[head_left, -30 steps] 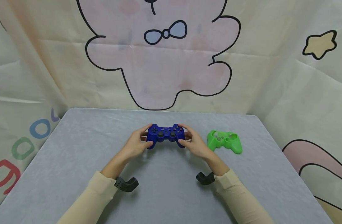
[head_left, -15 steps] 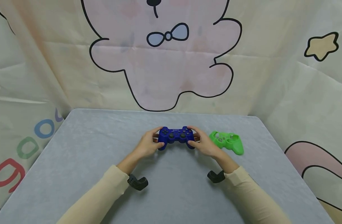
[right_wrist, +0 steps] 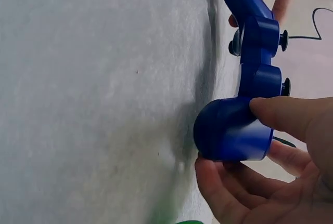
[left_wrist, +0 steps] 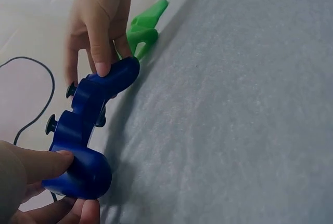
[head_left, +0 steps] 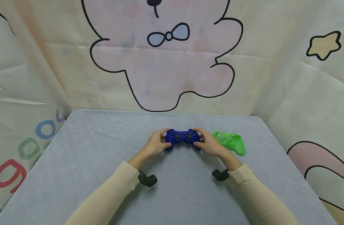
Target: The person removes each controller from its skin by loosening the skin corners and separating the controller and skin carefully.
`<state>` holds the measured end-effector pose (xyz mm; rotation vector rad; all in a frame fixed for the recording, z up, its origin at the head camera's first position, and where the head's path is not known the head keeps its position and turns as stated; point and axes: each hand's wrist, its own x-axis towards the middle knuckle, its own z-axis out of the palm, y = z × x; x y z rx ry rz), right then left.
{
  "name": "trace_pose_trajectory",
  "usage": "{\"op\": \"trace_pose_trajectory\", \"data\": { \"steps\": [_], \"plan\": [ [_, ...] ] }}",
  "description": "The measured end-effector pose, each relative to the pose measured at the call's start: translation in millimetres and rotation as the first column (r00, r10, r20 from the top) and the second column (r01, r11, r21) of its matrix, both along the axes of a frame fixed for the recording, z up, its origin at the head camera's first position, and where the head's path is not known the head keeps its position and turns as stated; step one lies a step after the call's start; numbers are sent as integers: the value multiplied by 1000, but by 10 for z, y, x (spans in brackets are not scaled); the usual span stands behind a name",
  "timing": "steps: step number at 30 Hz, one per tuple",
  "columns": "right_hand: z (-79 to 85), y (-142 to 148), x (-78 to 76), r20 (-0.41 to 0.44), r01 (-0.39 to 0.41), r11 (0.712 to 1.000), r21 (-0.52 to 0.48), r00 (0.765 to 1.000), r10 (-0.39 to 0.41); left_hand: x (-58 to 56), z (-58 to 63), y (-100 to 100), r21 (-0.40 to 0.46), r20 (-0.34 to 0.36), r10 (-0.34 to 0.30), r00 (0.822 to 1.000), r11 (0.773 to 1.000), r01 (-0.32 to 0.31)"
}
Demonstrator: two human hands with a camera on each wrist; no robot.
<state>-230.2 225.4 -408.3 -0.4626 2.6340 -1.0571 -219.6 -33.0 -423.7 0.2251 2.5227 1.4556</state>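
A dark blue game controller [head_left: 182,136] with two thumbsticks is held between both hands, close over the table, its face up in the head view. My left hand [head_left: 155,142] grips its left handle, thumb on top and fingers curled beneath. On the other side my right hand [head_left: 210,143] grips the right handle the same way. In the left wrist view the controller [left_wrist: 86,130] shows edge-on, with a thumb pressing each handle. Just right of my right hand lies a green controller cover [head_left: 230,142] with cut-out holes, partly hidden behind the hand.
A grey cloth covers the table [head_left: 104,150]. Behind it hangs a printed curtain [head_left: 172,68] with a cartoon figure, and similar cloth closes both sides. Black wrist cameras [head_left: 147,179] sit at the cuffs of the cream sleeves.
Both hands have shifted right with the blue controller, bringing the right hand nearer the green cover. The head view also moved slightly at first. The grips look the same.
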Motion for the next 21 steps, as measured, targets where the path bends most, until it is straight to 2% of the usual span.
{"op": "trace_pose_trajectory", "data": {
  "steps": [8, 21],
  "plan": [
    [4, -9, -16, -4, -13, 998, 60, 1000, 13, -25, -42, 33, -17, 18, 8, 1000, 1000, -8],
    [-30, 27, 9, -50, 21, 992, 121, 999, -15, -49, -80, 110, -79, -32, -28, 999, 997, 25]
  ]
}}
